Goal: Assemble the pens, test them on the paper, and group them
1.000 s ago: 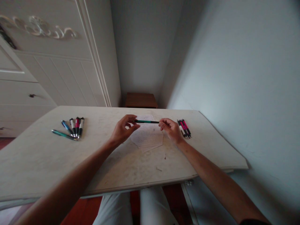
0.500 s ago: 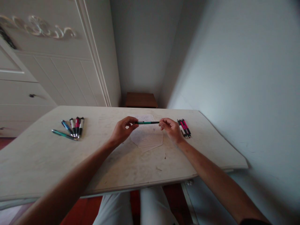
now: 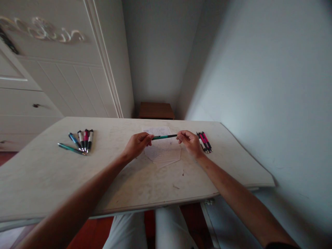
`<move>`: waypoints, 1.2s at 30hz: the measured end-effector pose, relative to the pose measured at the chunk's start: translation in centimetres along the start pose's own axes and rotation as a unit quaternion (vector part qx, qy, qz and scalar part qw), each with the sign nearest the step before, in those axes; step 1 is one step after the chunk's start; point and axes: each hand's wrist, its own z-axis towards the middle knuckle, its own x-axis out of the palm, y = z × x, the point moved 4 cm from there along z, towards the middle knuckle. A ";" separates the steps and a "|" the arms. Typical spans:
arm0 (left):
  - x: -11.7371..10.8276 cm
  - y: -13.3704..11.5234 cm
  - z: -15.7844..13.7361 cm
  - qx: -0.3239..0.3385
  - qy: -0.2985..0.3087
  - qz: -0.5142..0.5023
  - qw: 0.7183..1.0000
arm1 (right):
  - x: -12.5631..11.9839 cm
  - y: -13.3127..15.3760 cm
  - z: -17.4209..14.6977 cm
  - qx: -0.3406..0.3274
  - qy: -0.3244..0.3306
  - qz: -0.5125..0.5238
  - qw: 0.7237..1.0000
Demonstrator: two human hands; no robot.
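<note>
Our left hand and right hand each pinch one end of the green-and-black pen, a two-ended grip likely chosen for steadiness above the papers. Other pens lie grouped on the table at either side, presumably leaving us room between.

Dim light brightens the right wall, leaving the far corner dark and soft shadow across the table, while wide-angle stretch warps the edges and the pen looks slightly blurred.
</note>
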 end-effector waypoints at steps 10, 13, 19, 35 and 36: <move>0.1 0.2 0.0 0.012 -0.049 -0.088 0.995 | 0.0 0.2 0.1 0.001 -0.012 -0.007 1.000; 0.3 0.4 -0.1 -0.038 -0.008 -0.109 0.993 | 0.0 0.1 0.0 -0.002 -0.010 -0.005 1.000; 0.5 0.3 -0.2 -0.103 0.043 -0.159 0.981 | -0.1 0.0 0.0 -0.002 -0.008 -0.002 1.000; -0.1 -0.2 -0.3 0.067 -0.099 -0.024 0.992 | 0.3 -0.1 0.0 0.010 0.015 -0.034 0.999; -0.1 -0.3 -0.3 0.067 -0.098 -0.025 0.993 | 0.4 -0.3 0.0 0.013 0.021 -0.037 0.999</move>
